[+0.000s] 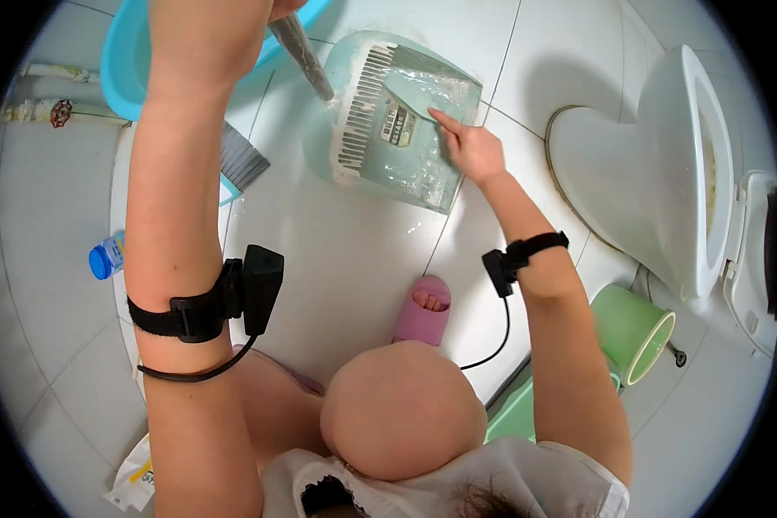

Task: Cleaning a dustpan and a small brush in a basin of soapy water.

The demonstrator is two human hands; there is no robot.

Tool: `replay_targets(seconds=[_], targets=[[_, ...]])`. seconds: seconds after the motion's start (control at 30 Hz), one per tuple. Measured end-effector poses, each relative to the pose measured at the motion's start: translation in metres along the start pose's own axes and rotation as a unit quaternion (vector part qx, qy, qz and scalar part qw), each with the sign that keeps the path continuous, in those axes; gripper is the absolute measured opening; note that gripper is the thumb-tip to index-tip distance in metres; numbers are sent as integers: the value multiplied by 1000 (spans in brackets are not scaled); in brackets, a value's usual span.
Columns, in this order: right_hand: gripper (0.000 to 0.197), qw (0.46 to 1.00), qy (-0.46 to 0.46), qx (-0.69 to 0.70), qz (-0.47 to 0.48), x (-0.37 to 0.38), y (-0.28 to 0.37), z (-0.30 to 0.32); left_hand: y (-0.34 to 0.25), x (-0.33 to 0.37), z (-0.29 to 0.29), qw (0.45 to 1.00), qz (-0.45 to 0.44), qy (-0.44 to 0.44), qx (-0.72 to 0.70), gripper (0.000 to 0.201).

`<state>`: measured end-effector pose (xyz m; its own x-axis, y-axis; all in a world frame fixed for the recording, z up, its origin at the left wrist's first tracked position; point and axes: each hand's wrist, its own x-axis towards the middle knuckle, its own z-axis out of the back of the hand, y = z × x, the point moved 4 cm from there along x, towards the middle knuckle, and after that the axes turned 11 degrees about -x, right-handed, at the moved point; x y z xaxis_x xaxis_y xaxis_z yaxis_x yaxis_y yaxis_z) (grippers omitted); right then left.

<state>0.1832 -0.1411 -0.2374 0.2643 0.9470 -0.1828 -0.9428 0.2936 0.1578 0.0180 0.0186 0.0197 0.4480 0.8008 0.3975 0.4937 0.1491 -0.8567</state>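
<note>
White tiled floor (319, 233) under everything, wet in spots; glossy white ceramic toilet (609, 160) toward 2 o'clock, bright blue plastic basin (116, 82) at 10. Main item: translucent aqua plastic dustpan (419, 177) with a pale row of teeth, near 12 o'clock, water beaded on it, mouth facing about 4. Grey tubular handle (302, 56) leaves it toward 11. Left hand (224, 39), cut off by the upper edge, appears closed round that handle. Right hand (473, 154) lies at the pan's mouth, index outstretched and touching the inside, other fingers folded; cannot tell whether they grip the lip. Judgement on handling: keep the handle firm so the wet pan does not skate, rub with the finger pad flat, work toward the mouth so water drains off, go lightly along the lip and between the teeth. Count, big to small: one toilet, one basin, one dustpan, one pale green cylindrical bucket (617, 332) between 3 and 4, one mint green plastic tub (514, 414) at 5, partly hidden, one grey-bristled broom head (243, 160) at 10, one clear pink slipper (419, 324) at 5, one white packet (132, 475) near 8, two black strapped-on arm modules (263, 289), one blue-capped bottle (104, 259) at 9, one red valve wheel (60, 112) toward 10.
</note>
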Motion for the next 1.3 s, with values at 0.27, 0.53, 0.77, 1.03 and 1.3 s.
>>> replay_targets(seconds=[0.27, 0.53, 0.77, 1.03, 1.3], targets=[[39, 986, 1, 27, 165, -43, 19, -13, -1, 3, 7, 997, 67, -20, -10, 34], [43, 979, -36, -190, 71, 53, 34, 13, 3, 0, 7, 998, 39, -44, -13, 26], [30, 975, 67, -208, -46, 22, -73, 38, -5, 2, -4, 995, 58, -75, -4, 23], [28, 970, -21, -221, 103, 70, 8, 68, 1, 0, 4, 997, 59, -45, -16, 24], [27, 989, 18, -135, -52, 21, -99, 41, 10, 5, 11, 996, 66, -56, 35, 27]])
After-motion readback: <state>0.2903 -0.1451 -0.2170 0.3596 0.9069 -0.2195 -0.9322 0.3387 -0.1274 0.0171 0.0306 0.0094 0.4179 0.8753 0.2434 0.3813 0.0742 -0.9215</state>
